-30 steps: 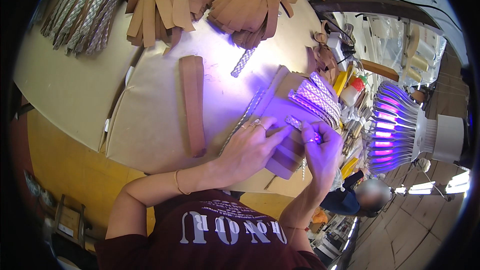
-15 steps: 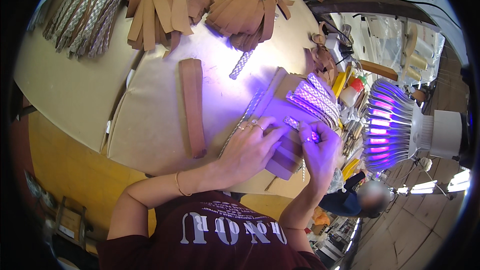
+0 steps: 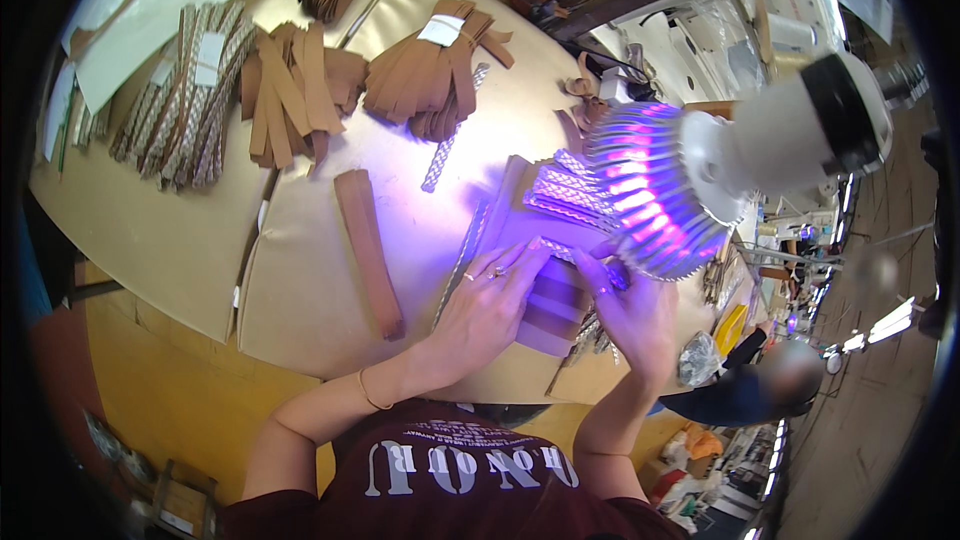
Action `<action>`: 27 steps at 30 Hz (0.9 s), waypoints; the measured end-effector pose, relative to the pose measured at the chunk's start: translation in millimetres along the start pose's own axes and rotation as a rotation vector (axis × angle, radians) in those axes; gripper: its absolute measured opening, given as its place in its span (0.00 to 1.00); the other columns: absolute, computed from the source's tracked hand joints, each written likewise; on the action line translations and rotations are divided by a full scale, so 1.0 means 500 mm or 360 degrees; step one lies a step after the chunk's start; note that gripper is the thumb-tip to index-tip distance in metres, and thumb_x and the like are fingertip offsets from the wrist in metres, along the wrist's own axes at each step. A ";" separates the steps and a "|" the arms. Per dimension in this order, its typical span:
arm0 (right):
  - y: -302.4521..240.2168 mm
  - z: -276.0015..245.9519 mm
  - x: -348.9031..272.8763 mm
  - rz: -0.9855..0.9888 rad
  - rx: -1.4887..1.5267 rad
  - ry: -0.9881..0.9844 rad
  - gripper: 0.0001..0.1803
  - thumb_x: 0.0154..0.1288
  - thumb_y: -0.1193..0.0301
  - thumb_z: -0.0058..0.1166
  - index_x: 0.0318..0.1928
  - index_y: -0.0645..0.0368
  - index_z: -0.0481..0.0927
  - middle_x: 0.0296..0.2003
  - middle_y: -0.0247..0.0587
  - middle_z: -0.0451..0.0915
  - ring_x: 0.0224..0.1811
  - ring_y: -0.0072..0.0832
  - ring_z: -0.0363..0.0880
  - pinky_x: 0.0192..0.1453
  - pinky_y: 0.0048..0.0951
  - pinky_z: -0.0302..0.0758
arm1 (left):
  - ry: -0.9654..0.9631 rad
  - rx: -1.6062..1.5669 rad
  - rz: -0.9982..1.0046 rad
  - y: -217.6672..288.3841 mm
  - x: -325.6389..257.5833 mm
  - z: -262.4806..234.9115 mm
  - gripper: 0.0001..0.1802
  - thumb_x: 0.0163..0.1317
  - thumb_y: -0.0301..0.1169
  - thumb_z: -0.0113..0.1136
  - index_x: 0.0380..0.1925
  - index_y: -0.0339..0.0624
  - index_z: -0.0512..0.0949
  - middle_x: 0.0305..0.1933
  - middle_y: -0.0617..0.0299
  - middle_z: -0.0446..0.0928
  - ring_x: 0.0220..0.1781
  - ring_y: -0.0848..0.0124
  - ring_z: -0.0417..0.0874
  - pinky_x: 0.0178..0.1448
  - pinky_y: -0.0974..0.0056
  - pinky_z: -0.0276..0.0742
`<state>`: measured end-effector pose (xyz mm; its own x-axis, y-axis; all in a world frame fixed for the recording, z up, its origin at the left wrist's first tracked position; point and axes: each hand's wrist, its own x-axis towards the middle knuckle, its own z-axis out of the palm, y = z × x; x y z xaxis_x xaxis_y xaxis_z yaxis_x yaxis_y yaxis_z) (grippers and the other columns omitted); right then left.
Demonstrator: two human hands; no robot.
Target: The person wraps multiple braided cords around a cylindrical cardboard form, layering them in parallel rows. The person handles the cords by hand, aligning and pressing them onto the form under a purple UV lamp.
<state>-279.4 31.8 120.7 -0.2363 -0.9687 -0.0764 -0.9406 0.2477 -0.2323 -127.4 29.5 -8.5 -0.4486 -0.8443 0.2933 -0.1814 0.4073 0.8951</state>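
Observation:
A short braided strip (image 3: 558, 251) lies between my hands, lit violet. My right hand (image 3: 640, 315) pinches its right part, partly hidden behind the fingers. At its other end are the fingertips of my left hand (image 3: 485, 305), drawn together on it. Below the hands is a flat board (image 3: 505, 215) with brown strips across its near part. Several braided strips (image 3: 570, 190) lie side by side on its far part. Along the board's left side runs a thin braided strip (image 3: 462, 260).
A finned lamp (image 3: 650, 190) hangs close over the right hand. On the table (image 3: 300, 280) lie a brown leather strip stack (image 3: 368, 250), bundled brown strips (image 3: 430, 70), a loose braided piece (image 3: 440, 160) and braided bundles (image 3: 185, 100). Another person (image 3: 745, 390) is at the right.
My view has shifted, bringing the lamp nearer the hands in the picture. My left fingertips have moved from beside the short braided strip onto its end. The right hand keeps its pinch.

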 end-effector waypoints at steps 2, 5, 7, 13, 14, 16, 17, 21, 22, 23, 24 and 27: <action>0.001 -0.029 0.000 0.0012 -0.0159 -0.0027 0.16 0.60 0.59 0.66 0.34 0.61 0.83 0.23 0.45 0.81 0.25 0.39 0.81 0.32 0.38 0.73 | -0.0009 -0.0009 -0.0009 0.003 0.002 -0.002 0.29 0.59 0.19 0.54 0.64 0.32 0.67 0.64 0.42 0.73 0.63 0.48 0.76 0.70 0.49 0.66; 0.017 -0.061 -0.008 -0.0006 -0.0153 0.0012 0.13 0.64 0.61 0.63 0.34 0.58 0.82 0.23 0.44 0.83 0.25 0.42 0.82 0.31 0.39 0.73 | -0.0052 0.0009 -0.0027 0.007 0.005 -0.005 0.27 0.62 0.19 0.53 0.63 0.32 0.68 0.62 0.41 0.74 0.61 0.47 0.77 0.70 0.48 0.66; 0.030 -0.056 -0.009 -0.0043 0.0025 0.0047 0.12 0.64 0.62 0.63 0.34 0.59 0.83 0.24 0.44 0.83 0.26 0.43 0.82 0.31 0.38 0.74 | -0.0041 0.0029 -0.0035 0.012 0.009 -0.005 0.25 0.64 0.20 0.53 0.63 0.34 0.69 0.59 0.41 0.76 0.59 0.47 0.78 0.69 0.48 0.67; 0.067 -0.036 -0.011 0.0064 0.0285 0.0063 0.11 0.62 0.64 0.64 0.32 0.60 0.82 0.25 0.46 0.83 0.28 0.44 0.83 0.35 0.39 0.75 | -0.0015 0.0179 0.0018 0.024 0.019 -0.007 0.23 0.66 0.20 0.53 0.62 0.39 0.71 0.55 0.45 0.80 0.57 0.48 0.80 0.67 0.49 0.68; 0.072 -0.034 -0.010 0.0073 0.0325 0.0068 0.11 0.62 0.65 0.64 0.32 0.60 0.82 0.25 0.47 0.83 0.28 0.45 0.83 0.36 0.39 0.75 | -0.0049 0.0194 0.0014 0.025 0.020 -0.009 0.23 0.66 0.20 0.53 0.62 0.39 0.71 0.56 0.46 0.80 0.58 0.48 0.80 0.67 0.49 0.68; 0.081 -0.028 -0.008 0.0049 0.0382 0.0086 0.11 0.63 0.64 0.64 0.32 0.59 0.83 0.24 0.46 0.83 0.26 0.44 0.82 0.36 0.40 0.75 | -0.0093 0.0207 0.0017 0.029 0.022 -0.011 0.23 0.66 0.20 0.53 0.62 0.39 0.72 0.56 0.47 0.80 0.59 0.48 0.80 0.67 0.49 0.68; 0.085 -0.025 -0.007 0.0068 0.0390 0.0074 0.11 0.63 0.64 0.63 0.32 0.58 0.83 0.23 0.45 0.83 0.25 0.44 0.82 0.36 0.40 0.75 | -0.0100 0.0203 0.0027 0.030 0.023 -0.012 0.23 0.66 0.20 0.53 0.61 0.39 0.72 0.57 0.47 0.80 0.59 0.48 0.80 0.67 0.49 0.68; 0.106 -0.016 -0.010 0.0124 0.0262 -0.0056 0.12 0.62 0.64 0.66 0.35 0.62 0.83 0.26 0.46 0.84 0.29 0.39 0.84 0.34 0.34 0.75 | -0.0132 0.0328 0.0118 0.036 0.030 -0.012 0.23 0.66 0.20 0.53 0.62 0.40 0.72 0.56 0.46 0.80 0.58 0.49 0.80 0.67 0.48 0.67; 0.110 -0.009 -0.009 0.0113 0.0298 -0.0052 0.12 0.62 0.64 0.66 0.35 0.61 0.84 0.26 0.46 0.84 0.29 0.39 0.84 0.34 0.34 0.75 | -0.0172 0.0381 0.0120 0.039 0.031 -0.013 0.24 0.66 0.20 0.53 0.63 0.41 0.71 0.57 0.44 0.79 0.58 0.48 0.80 0.67 0.48 0.67; 0.114 -0.003 -0.009 0.0102 0.0334 -0.0046 0.12 0.62 0.63 0.66 0.35 0.61 0.84 0.26 0.46 0.84 0.28 0.39 0.84 0.34 0.34 0.75 | -0.0204 0.0441 0.0135 0.042 0.033 -0.014 0.25 0.65 0.20 0.53 0.64 0.42 0.71 0.58 0.42 0.78 0.58 0.47 0.80 0.67 0.48 0.67; 0.118 0.004 -0.009 0.0117 0.0381 -0.0043 0.12 0.62 0.63 0.66 0.34 0.61 0.84 0.26 0.46 0.83 0.28 0.40 0.83 0.33 0.34 0.74 | -0.0224 0.0502 0.0158 0.045 0.035 -0.015 0.27 0.65 0.20 0.53 0.65 0.43 0.71 0.58 0.40 0.77 0.58 0.46 0.80 0.67 0.47 0.66; 0.130 0.026 -0.013 0.0153 0.0490 0.0005 0.16 0.62 0.58 0.64 0.33 0.59 0.83 0.23 0.44 0.82 0.25 0.41 0.81 0.33 0.36 0.73 | -0.0345 0.0641 0.0187 0.060 0.040 -0.019 0.30 0.64 0.19 0.53 0.68 0.48 0.68 0.60 0.31 0.73 0.59 0.43 0.78 0.68 0.47 0.65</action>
<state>-335.7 54.1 93.5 -0.3215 -0.9406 -0.1092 -0.7962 0.3310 -0.5065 -133.4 21.6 27.3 -0.6510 -0.7096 0.2695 -0.4245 0.6347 0.6458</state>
